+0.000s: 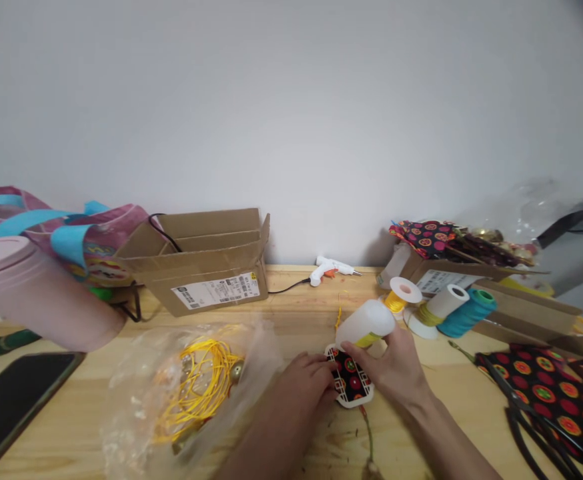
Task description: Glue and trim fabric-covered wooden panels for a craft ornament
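Observation:
A small ornament point(349, 385), a white lattice frame around black fabric with red and orange round patterns, lies on the table in front of me. My left hand point(307, 383) has its fingers bent against the frame's left edge, holding it in place. A translucent white plastic bottle point(366, 321) with a yellow-green label is gripped in my right hand point(399, 369). It is tilted over the ornament's upper edge, its base up; its tip is hidden. Yellow cord point(339, 317) shows above the ornament, and a greenish cord point(368, 427) runs out below.
A plastic bag with yellow cords point(204, 380) lies left. Behind stand a cardboard box point(211, 260) and a white hot glue gun point(329, 270). Thread spools point(467, 313) and patterned fabric point(546, 387) with black-handled scissors point(536, 440) are right. A phone point(16, 407) and pink tumbler point(46, 293) sit far left.

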